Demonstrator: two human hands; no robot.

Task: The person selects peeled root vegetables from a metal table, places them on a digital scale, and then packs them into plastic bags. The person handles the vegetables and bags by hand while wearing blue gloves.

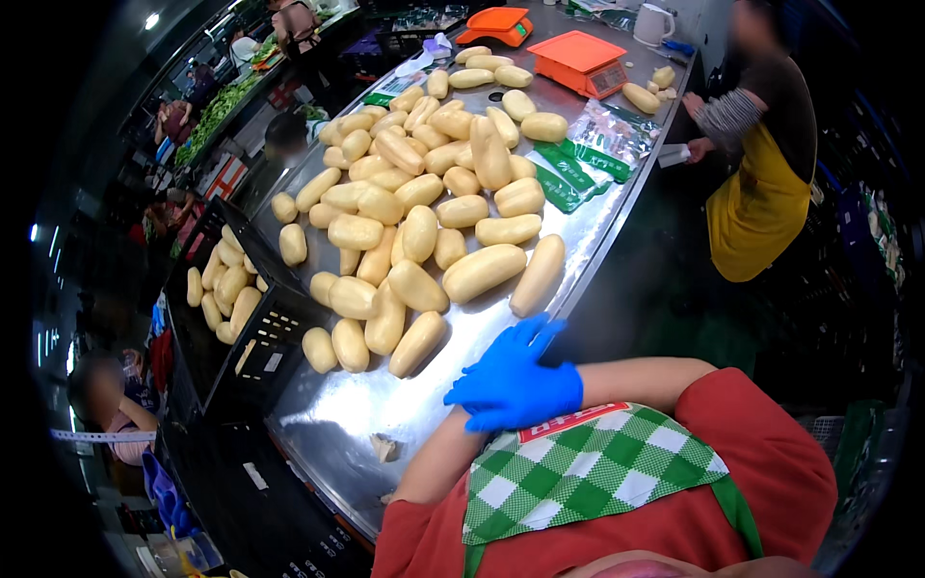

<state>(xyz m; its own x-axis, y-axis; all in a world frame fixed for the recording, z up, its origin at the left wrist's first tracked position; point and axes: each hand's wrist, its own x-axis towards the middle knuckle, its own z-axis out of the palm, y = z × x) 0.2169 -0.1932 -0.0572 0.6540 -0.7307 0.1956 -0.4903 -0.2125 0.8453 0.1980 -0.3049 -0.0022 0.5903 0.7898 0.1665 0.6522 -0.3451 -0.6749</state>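
Observation:
My two hands wear blue gloves and cross one over the other at the near edge of the steel table. My left hand (pixel 517 345) points away from me, fingers apart, beside the nearest peeled lotus root segment (pixel 538 276) and not visibly holding anything. Across its wrist lies my right hand (pixel 533 397), fingers spread to the left, also with no object seen in it. Part of the left hand is hidden beneath the right. Beyond them a large heap of pale lotus root segments (pixel 419 289) covers the middle of the steel table (pixel 347 419).
A black crate (pixel 271 354) of lotus roots stands at left. Printed plastic bags (pixel 571 170) lie right of the heap. Two orange scales (pixel 578 61) (pixel 495 25) and a white kettle (pixel 654 25) are at the back. A person in a yellow apron (pixel 759 202) stands at right.

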